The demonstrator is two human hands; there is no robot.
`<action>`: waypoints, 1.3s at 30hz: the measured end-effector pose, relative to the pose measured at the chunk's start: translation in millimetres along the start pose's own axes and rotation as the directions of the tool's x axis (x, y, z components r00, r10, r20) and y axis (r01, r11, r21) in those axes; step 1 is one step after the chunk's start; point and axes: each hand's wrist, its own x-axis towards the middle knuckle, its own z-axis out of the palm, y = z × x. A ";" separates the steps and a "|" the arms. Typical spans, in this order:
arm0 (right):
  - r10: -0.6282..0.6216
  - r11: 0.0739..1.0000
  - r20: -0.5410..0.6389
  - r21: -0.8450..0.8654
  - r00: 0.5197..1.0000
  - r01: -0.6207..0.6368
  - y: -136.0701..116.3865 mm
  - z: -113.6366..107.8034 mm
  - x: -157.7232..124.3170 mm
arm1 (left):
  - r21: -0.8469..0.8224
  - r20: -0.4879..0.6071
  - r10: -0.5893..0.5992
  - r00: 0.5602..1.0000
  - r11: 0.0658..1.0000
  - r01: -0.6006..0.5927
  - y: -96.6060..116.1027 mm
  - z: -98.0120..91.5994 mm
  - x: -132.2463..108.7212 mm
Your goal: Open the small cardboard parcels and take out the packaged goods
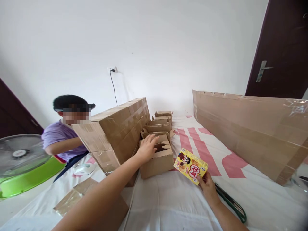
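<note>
Yellow carton (pixel 186 167) clamped at one end, left hand (pixel 147 149) over cardboard

And there it is, at about three o'clock from the nearest cardboard box (pixel 157 165), printed face tipped up to the camera! Looks a light one, this carton: thin card, stiff along the edges, likely to dent if those broad panels get squeezed. The print could be a touch slick, so the narrow sides are the sensible hold.

And look at the right hand (pixel 209 187): clamped on the carton's end at four o'clock, thumb across the front, the other fingers mostly hidden. Does the carton touch the cloth (pixel 154 199)? Can't tell from here!

Over to the left hand, palm down, fingers lightly apart, seemingly touching the box's open top around eleven o'clock, nothing visible in its grip. More open boxes (pixel 160 127) line up at twelve, a large box (pixel 125 128) stands at ten, and a green-handled tool (pixel 231 201) lies at four o'clock from the right hand, just beside the wrist.
</note>
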 end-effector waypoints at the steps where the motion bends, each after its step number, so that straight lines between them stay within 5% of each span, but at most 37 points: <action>1: 0.007 1.000 0.022 -0.001 1.000 -0.007 -1.4 -0.1 -0.5 | -0.028 -0.039 0.043 0.998 0.999 -0.044 14.2 -2.9 -6.3; 6: 0.033 0.999 0.103 0.000 0.994 -0.033 -7.1 -0.2 -3.1 | -0.303 -0.170 0.341 0.924 0.875 -0.379 98.7 -5.4 -59.4; 10: 0.030 1.000 0.193 -0.001 0.981 -0.031 -10.6 1.5 -6.4 | -0.385 0.052 0.519 0.853 0.799 -0.462 146.9 17.9 -91.3; 13: 0.025 1.000 0.254 -0.003 0.967 -0.025 -12.6 2.5 -8.1 | -0.289 0.164 0.515 0.842 0.841 -0.458 158.7 40.2 -92.4; 18: 0.029 0.999 0.373 0.007 0.928 -0.034 -18.6 3.7 -10.5 | -0.036 0.175 0.286 0.942 0.958 -0.284 140.2 80.1 -88.9; 22: 0.030 0.998 0.471 0.030 0.882 -0.050 -26.1 3.7 -14.2 | 0.057 0.084 0.244 0.966 0.967 -0.249 124.1 97.2 -103.7; 26: 0.044 0.997 0.569 0.024 0.821 -0.070 -30.8 3.3 -20.7 | 0.003 0.011 0.154 0.988 0.988 -0.154 126.0 85.8 -122.9; 32: 0.070 0.998 0.732 -0.049 0.678 -0.050 -28.4 6.9 -26.7 | -0.047 0.057 0.097 0.994 0.994 -0.095 120.4 62.5 -141.2; 39: 0.108 0.981 0.652 -0.192 0.750 0.026 -16.5 5.0 -23.5 | 0.090 -0.137 -0.194 0.971 0.974 0.207 60.9 74.8 -139.1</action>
